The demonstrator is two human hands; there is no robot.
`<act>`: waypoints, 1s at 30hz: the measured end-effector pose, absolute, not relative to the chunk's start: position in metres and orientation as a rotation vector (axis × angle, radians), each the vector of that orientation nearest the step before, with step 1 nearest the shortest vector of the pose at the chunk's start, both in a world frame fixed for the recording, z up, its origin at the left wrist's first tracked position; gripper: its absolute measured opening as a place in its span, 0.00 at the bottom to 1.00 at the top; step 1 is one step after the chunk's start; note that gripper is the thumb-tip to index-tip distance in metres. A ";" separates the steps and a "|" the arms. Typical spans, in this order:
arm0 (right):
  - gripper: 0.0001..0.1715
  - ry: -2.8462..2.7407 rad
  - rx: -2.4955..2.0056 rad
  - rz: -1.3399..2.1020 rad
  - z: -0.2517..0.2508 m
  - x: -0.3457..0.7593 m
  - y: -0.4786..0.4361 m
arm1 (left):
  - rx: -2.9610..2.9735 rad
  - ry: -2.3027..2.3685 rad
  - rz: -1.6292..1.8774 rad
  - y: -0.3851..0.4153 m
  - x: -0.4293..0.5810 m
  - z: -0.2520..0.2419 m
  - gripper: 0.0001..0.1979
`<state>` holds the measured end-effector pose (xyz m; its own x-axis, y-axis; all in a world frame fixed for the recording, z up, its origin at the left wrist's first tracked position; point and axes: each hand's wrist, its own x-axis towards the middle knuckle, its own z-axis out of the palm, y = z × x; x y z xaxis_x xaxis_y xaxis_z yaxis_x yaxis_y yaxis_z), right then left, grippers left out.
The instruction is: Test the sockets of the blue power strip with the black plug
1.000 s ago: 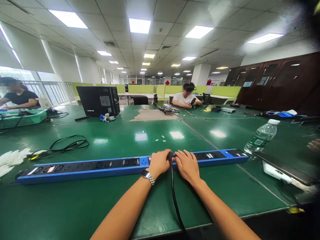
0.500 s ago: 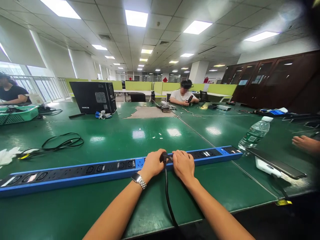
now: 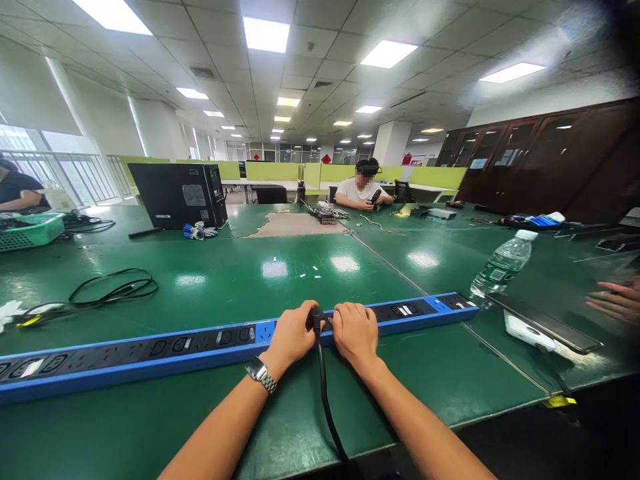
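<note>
A long blue and black power strip [image 3: 150,350] lies across the green table [image 3: 250,273] in front of me. My left hand [image 3: 293,333], with a metal watch on the wrist, is closed around a black plug [image 3: 316,318] seated in the strip. Its black cable [image 3: 327,407] runs down toward me between my arms. My right hand [image 3: 356,331] rests on the strip just right of the plug, fingers curled over the strip's top.
A water bottle [image 3: 503,265] and a white and black device [image 3: 547,329] lie right. Another person's hand [image 3: 615,301] shows at the right edge. A coiled black cable [image 3: 113,291], a black computer case [image 3: 175,195] and a green basket [image 3: 27,231] sit left. A person sits far across.
The view has drifted so the strip and table sit further left in frame. Both hands stay on the plug and strip. The other person's hand at right has moved slightly.
</note>
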<state>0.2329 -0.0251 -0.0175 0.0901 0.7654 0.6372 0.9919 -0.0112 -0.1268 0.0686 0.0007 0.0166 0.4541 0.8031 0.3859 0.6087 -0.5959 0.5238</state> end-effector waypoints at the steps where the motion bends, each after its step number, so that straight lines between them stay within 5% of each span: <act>1: 0.15 -1.720 -1.833 -0.535 -0.017 0.233 -0.025 | 2.377 1.248 0.889 0.000 0.068 0.016 0.14; 23: 0.18 -1.761 -1.695 -0.482 -0.025 0.240 -0.030 | 2.570 1.371 0.694 -0.015 0.086 0.020 0.12; 30: 0.27 -1.994 -1.266 -0.293 -0.024 0.246 -0.032 | 2.661 1.416 0.753 -0.014 0.011 0.023 0.40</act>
<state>0.2461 -0.0324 -0.0238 -0.2357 0.6833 0.6910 0.8531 0.4860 -0.1896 0.0106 -0.0136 0.0234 0.4674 0.7888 0.3993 0.7719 -0.5843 0.2506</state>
